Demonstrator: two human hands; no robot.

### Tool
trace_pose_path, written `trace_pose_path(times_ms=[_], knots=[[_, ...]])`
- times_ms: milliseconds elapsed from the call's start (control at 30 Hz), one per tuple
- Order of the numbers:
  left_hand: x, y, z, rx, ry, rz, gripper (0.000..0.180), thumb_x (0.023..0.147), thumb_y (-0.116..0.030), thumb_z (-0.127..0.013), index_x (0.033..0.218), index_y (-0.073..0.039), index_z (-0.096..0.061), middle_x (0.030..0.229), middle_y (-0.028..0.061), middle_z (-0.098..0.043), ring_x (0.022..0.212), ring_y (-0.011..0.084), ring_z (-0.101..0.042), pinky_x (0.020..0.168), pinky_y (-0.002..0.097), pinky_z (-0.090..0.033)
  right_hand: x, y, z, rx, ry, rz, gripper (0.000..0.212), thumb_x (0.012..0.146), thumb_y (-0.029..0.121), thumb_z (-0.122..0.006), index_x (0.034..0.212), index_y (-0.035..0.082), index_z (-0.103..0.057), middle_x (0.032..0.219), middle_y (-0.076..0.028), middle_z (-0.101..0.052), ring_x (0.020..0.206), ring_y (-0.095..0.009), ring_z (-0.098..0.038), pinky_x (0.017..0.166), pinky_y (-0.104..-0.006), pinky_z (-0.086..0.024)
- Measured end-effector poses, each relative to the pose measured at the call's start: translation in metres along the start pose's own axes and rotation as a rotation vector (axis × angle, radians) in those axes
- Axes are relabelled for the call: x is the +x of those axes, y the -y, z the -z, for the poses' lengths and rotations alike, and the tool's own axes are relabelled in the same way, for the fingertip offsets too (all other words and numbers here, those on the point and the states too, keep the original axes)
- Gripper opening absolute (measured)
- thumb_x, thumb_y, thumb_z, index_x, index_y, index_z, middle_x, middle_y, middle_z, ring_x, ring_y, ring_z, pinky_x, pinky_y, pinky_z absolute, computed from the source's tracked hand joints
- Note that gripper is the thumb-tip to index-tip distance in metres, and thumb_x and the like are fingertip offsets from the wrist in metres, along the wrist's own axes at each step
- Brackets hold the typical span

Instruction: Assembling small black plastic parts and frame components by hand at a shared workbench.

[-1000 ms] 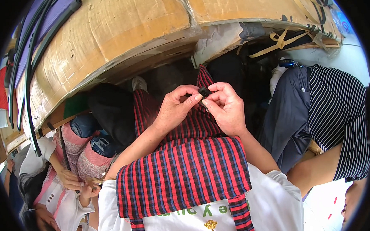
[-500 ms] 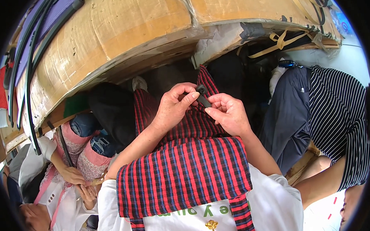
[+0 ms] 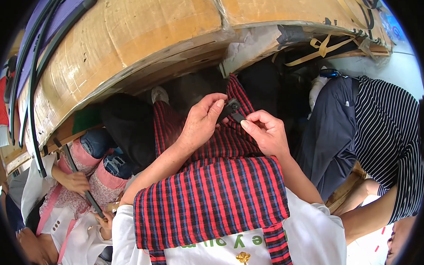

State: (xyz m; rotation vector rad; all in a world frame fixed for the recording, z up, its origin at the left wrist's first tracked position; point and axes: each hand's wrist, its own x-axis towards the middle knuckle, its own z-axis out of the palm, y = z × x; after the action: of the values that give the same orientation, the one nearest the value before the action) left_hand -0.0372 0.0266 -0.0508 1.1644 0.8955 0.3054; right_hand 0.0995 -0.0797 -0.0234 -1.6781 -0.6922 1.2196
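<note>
A small black piece with a rounded, knob-like end and a short flat strip is between my two hands, above my lap. My left hand pinches it near the rounded end with thumb and fingers. My right hand grips the lower end of the strip between thumb and forefinger. The exact shape inside my left fingers is hidden. Beneath both hands lies a red, black and blue striped apron, which covers my lap and front.
A tape-covered cardboard worktop curves ahead. Long black strips hang over its left side. On the left a co-worker holds a dark strip. Another person in a striped shirt sits close on the right. A tan band hangs under the worktop.
My right hand has shifted slightly right and down, and more of the black piece's rounded end shows. The left co-worker's hands have moved apart along the dark strip.
</note>
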Motion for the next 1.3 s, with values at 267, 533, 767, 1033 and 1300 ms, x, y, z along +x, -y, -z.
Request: trace_pose_path(times_ms=[267,533,767,1033,1300], knots=[[0.005,0.001,0.001,-0.001,0.101,0.019,0.037,0.091,-0.030,-0.041,0.104,0.002,-0.055,0.081,0.0034,-0.058,0.068,0.0077,-0.052,0.060,0.0211,-0.044,0.004,-0.013,-0.010,0.185,-0.061,0.164,0.005,0.077,0.002,-0.060,0.077,-0.003,-0.058,0.096,-0.008,-0.050,0.077,-0.009,-0.052,0.069,-0.0207,-0.044],[0.003,-0.004,0.002,-0.017,0.077,0.078,0.043,0.090,-0.038,-0.041,0.101,0.002,-0.055,0.074,0.0039,-0.059,0.064,0.0083,-0.054,0.058,0.0216,-0.044,0.008,-0.012,-0.013,0.235,-0.055,0.101,0.006,0.077,0.001,-0.060,0.078,-0.003,-0.057,0.092,-0.007,-0.053,0.075,-0.008,-0.052,0.067,-0.0203,-0.044],[0.003,-0.007,-0.002,0.033,0.081,0.086,0.039,0.088,-0.035,-0.046,0.102,0.000,-0.056,0.076,0.0015,-0.058,0.066,0.0056,-0.052,0.056,0.0186,-0.042,0.009,-0.009,-0.010,0.218,-0.068,0.067,0.007,0.078,0.003,-0.059,0.074,-0.003,-0.058,0.084,-0.005,-0.056,0.069,-0.005,-0.051,0.061,-0.0187,-0.042],[0.006,-0.004,-0.005,0.014,0.053,0.052,0.040,0.085,-0.036,-0.051,0.097,0.001,-0.059,0.073,0.0033,-0.058,0.063,0.0075,-0.053,0.056,0.0207,-0.044,0.011,-0.008,-0.008,0.213,-0.061,0.044,0.008,0.077,0.003,-0.060,0.073,-0.003,-0.058,0.079,-0.003,-0.056,0.065,-0.004,-0.050,0.058,-0.0182,-0.041],[0.005,-0.007,-0.008,0.029,0.013,0.064,0.038,0.084,-0.035,-0.053,0.093,0.002,-0.060,0.068,0.0027,-0.058,0.057,0.0064,-0.053,0.053,0.0202,-0.043,0.012,-0.006,-0.007,0.201,-0.065,0.063,0.007,0.077,0.002,-0.059,0.073,-0.003,-0.057,0.077,-0.003,-0.056,0.066,-0.004,-0.050,0.058,-0.0184,-0.041]])
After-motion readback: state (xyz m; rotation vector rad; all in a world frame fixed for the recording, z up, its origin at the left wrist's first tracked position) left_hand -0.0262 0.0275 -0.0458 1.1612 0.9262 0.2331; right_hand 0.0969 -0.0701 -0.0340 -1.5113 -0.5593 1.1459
